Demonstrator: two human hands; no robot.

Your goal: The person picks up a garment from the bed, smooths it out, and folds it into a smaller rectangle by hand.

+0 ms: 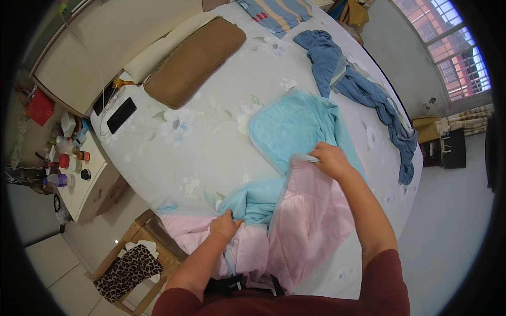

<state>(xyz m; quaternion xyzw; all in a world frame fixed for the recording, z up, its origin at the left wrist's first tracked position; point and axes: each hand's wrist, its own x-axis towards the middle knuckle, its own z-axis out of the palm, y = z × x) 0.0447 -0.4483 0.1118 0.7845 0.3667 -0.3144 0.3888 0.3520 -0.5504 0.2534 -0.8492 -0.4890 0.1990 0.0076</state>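
Note:
A thin quilt [304, 205], pink on one face and light blue on the other with a grey bound edge, lies crumpled on the near part of the bed [213, 150]. My right hand [332, 160] grips its edge where the pink face is folded up. Beyond that hand, the blue face [292, 122] spreads out with a rounded corner. Closer to my body, my left hand [226, 228] pinches the quilt where pink meets blue. Part of the quilt hangs against my front, and its lower end is hidden there.
A brown pillow [195, 63] and a black phone [121, 115] with a cable lie far left on the bed. Twisted blue cloth [355, 87] runs along the right edge. A nightstand [89, 185] holds jars and a bottle. A wooden chair [138, 233] stands at near left.

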